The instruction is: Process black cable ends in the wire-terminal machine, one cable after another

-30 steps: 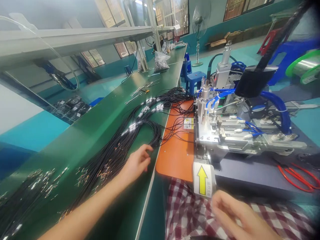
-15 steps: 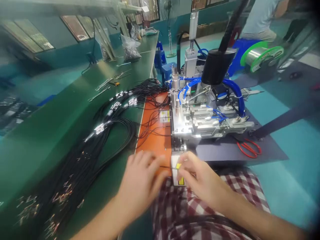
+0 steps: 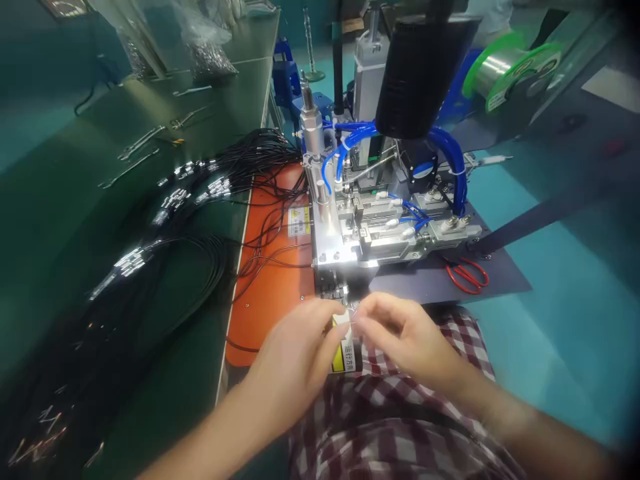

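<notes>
My left hand (image 3: 303, 350) is closed in a pinch, and a black cable (image 3: 243, 347) runs into it from the left over the orange board. Between the two hands' fingertips show fine light-coloured wire ends (image 3: 353, 320), blurred and small. My right hand (image 3: 405, 330) is pinched shut on these wire ends. Just beneath the fingers is a white and yellow label plate (image 3: 345, 353) at the front of the machine. The metal machine (image 3: 333, 233) with blue air tubes stands right beyond both hands.
On the green table (image 3: 75, 220) lie a large bundle of black cables (image 3: 200, 267) and several metal tools (image 3: 143, 143). Cables cross the orange board (image 3: 275, 287). Red-handled scissors (image 3: 467, 275) rest at right, below a black lamp-like cylinder (image 3: 420, 80) and a green wire spool (image 3: 510, 70).
The view has tilted down and turned right. My hands have come closer together, and the right fingertips now meet the wire ends at the left fingertips.
</notes>
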A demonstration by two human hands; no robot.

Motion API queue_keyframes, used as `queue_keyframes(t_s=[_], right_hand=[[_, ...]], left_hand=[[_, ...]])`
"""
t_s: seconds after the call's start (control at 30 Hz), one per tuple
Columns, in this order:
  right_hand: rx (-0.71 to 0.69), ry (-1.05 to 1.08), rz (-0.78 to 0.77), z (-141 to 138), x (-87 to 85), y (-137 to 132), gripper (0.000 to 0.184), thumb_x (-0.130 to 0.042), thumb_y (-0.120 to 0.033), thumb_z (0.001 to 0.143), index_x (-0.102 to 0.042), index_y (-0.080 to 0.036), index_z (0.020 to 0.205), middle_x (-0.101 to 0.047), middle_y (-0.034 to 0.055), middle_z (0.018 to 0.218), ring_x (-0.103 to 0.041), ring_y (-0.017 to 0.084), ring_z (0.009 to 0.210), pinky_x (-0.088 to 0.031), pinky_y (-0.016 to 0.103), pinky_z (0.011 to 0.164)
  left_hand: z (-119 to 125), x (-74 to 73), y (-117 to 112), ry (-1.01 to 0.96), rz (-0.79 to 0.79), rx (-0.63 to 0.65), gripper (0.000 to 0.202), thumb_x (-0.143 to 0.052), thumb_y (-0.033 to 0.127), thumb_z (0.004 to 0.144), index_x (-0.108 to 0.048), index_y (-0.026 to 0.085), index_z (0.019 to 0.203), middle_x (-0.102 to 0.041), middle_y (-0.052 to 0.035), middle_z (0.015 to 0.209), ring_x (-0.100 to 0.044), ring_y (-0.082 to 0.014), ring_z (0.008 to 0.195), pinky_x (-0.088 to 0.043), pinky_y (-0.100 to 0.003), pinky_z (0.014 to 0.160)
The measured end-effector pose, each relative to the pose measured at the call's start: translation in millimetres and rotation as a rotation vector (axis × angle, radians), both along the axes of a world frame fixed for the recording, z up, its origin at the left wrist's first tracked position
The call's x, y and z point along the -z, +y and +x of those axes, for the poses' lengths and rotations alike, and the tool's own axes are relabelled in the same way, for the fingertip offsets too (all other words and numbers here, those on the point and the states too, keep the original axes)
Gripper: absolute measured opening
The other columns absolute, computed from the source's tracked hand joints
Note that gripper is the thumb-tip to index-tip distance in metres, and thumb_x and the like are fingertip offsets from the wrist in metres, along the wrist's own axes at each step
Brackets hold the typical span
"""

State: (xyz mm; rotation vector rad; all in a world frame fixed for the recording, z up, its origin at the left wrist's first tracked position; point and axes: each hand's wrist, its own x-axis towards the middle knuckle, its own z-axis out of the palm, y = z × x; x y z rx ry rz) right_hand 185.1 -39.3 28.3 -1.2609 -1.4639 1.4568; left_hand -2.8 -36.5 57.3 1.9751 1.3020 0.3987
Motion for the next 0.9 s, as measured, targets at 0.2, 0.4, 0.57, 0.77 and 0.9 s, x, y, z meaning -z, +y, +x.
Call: queue_keyframes(t_s=[0.2, 0.4, 0.57, 0.77, 0.9], right_hand=[[0.058, 0.018, -0.001, -2, 5.9, 5, 0.015, -0.055, -0.027, 0.090, -0.059, -0.018, 0.079, -0.059, -0.0022, 0.064, -0.053, 0.010, 0.055, -0.041, 0.022, 0.052], [0.116, 0.101, -0.057, -4, 4.4, 9, 0.017, -0.054, -0.032, 0.089, -0.060, -0.017, 0.082, -0.063, -0.0006, 0.069, -0.055, 0.010, 0.055, -0.043, 0.022, 0.051], [0.121, 0.086, -0.066, -11, 2.7, 14, 0.014, -0.059, -0.026, 0.085, -0.060, -0.017, 0.076, -0.060, -0.0026, 0.064, -0.053, 0.009, 0.051, -0.041, 0.021, 0.048], [0.155, 0.075, -0.022, -13, 5.1, 14, 0.011, -0.059, -0.024, 0.085, -0.060, -0.016, 0.078, -0.058, -0.0036, 0.061, -0.050, 0.008, 0.050, -0.041, 0.021, 0.049], [0.234, 0.020, 0.053, -11, 6.7, 8, 0.007, -0.061, -0.024, 0.084, -0.062, -0.018, 0.081, -0.061, -0.0012, 0.065, -0.052, 0.010, 0.053, -0.042, 0.023, 0.050]], left_hand=[[9, 9.9, 13, -0.281, -0.191, -0.159, 0.013, -0.054, 0.027, 0.088, -0.065, 0.021, 0.087, -0.068, -0.0002, 0.081, -0.061, -0.0152, 0.073, -0.047, -0.024, 0.066], [7, 15.9, 14, -0.382, -0.311, -0.284, 0.013, -0.062, 0.030, 0.082, -0.069, 0.019, 0.084, -0.067, -0.0009, 0.074, -0.060, -0.0148, 0.064, -0.047, -0.022, 0.055], [5, 13.7, 15, -0.374, -0.326, -0.293, 0.017, -0.060, 0.032, 0.084, -0.070, 0.019, 0.085, -0.064, -0.0011, 0.070, -0.057, -0.0142, 0.063, -0.043, -0.020, 0.051], [1, 15.2, 17, -0.450, -0.461, -0.319, 0.011, -0.065, 0.028, 0.079, -0.067, 0.017, 0.076, -0.058, 0.0028, 0.059, -0.051, -0.0090, 0.051, -0.041, -0.019, 0.048], [0, 19.3, 15, -0.492, -0.523, -0.393, 0.013, -0.067, 0.030, 0.078, -0.063, 0.017, 0.077, -0.058, 0.0027, 0.056, -0.052, -0.0093, 0.046, -0.043, -0.020, 0.045]])
